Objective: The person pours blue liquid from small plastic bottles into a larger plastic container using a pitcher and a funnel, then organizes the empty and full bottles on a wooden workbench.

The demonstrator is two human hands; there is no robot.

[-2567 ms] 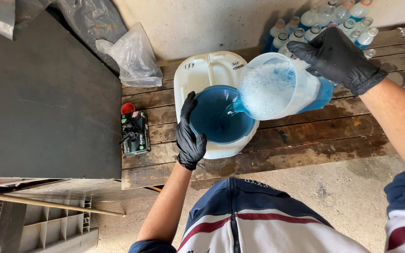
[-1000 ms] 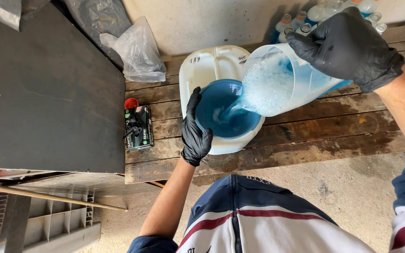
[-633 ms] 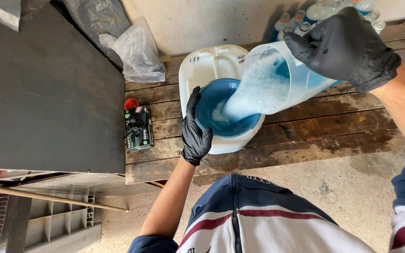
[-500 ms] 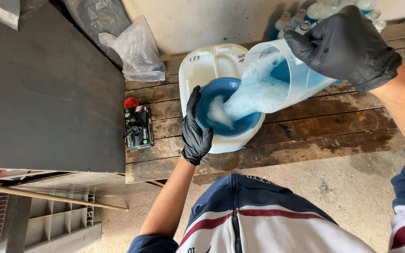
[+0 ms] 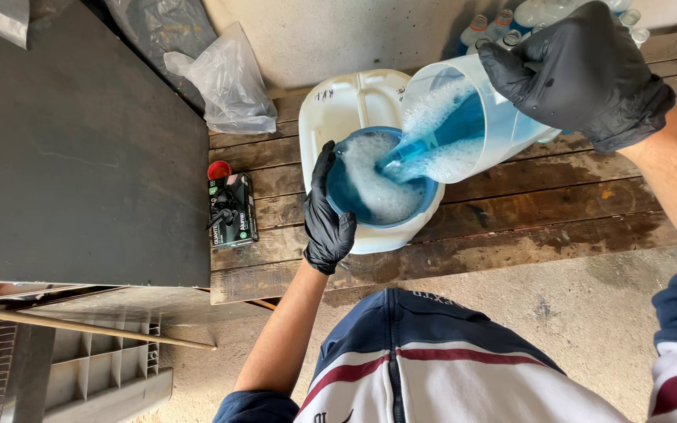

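My right hand (image 5: 581,70), in a black glove, grips a clear plastic jug (image 5: 503,125) tipped steeply to the left. Blue liquid and white foam run from its spout into a blue funnel (image 5: 342,192). The funnel sits on top of a white plastic canister (image 5: 346,106) lying on a wooden pallet (image 5: 511,211). My left hand (image 5: 324,219), also in a black glove, holds the funnel's near rim. Foam covers much of the funnel's inside.
A dark box of gloves (image 5: 233,211) and a red cap (image 5: 219,170) lie on the pallet's left end. Several capped bottles (image 5: 503,27) stand at the back by the wall. A dark board (image 5: 80,149), plastic bags (image 5: 225,82) and a grey crate (image 5: 99,376) are at the left.
My right hand has tipped the jug further. The thin blue stream has turned into a rush of white foam that now fills the funnel. My left hand has stayed on the rim.
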